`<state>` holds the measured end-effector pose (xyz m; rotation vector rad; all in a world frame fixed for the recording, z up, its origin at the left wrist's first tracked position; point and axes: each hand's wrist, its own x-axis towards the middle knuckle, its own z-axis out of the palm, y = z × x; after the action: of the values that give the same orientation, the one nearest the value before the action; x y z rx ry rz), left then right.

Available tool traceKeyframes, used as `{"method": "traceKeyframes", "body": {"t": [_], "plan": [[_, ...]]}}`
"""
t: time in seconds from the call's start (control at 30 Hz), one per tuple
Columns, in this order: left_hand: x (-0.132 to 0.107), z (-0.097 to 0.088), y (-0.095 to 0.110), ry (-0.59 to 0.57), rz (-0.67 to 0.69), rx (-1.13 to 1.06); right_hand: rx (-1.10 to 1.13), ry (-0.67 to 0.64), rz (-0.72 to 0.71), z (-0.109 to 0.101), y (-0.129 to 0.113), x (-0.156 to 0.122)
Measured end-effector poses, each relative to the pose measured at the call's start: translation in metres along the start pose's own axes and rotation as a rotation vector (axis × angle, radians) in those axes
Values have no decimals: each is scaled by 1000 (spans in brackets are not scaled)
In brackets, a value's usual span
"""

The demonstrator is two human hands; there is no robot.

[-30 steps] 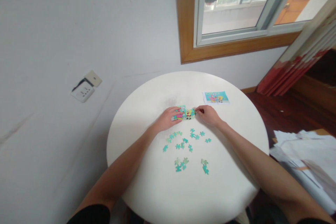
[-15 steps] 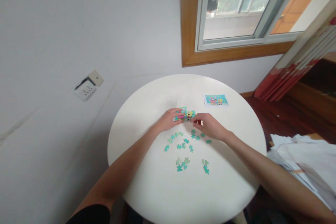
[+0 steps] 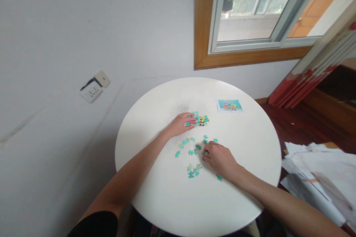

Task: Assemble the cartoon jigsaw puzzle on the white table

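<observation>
On the round white table (image 3: 172,196), a small joined patch of a colourful cartoon puzzle (image 3: 200,120) lies near the middle. My left hand (image 3: 180,124) rests on its left edge, fingers laid flat on it. Several loose teal puzzle pieces (image 3: 187,142) are scattered nearer to me. My right hand (image 3: 219,159) sits among them, palm down, fingertips curled onto a piece near the middle of the scatter; whether it grips one is hidden. More teal pieces (image 3: 194,170) lie just left of that hand.
A small printed reference picture (image 3: 229,105) lies at the table's far right. White wall with a hanging socket plate (image 3: 91,90) is to the left. A wood-framed window (image 3: 250,18) is behind. Loose white papers (image 3: 319,170) lie on the dark floor at the right.
My right hand left the joined puzzle patch and moved toward me, down onto the loose teal pieces. My left hand stayed on the patch.
</observation>
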<state>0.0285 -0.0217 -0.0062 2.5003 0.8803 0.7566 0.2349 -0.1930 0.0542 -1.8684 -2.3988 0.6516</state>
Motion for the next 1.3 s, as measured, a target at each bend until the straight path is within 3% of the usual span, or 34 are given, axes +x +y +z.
{"method": "traceKeyframes", "body": {"t": [0.4,0.6,0.93,1.3], "plan": [[0,1,1,3,-24,-30,-17,73,17,9,24,-6],[0,0,1,-6,-21,-19,-47,65,65,0,25,-3],[-1,0,0,-34,-12,25,18,200,201,-26,58,5],[0,-3,2,-32,-10,9,78,120,136,-19,39,6]]}}
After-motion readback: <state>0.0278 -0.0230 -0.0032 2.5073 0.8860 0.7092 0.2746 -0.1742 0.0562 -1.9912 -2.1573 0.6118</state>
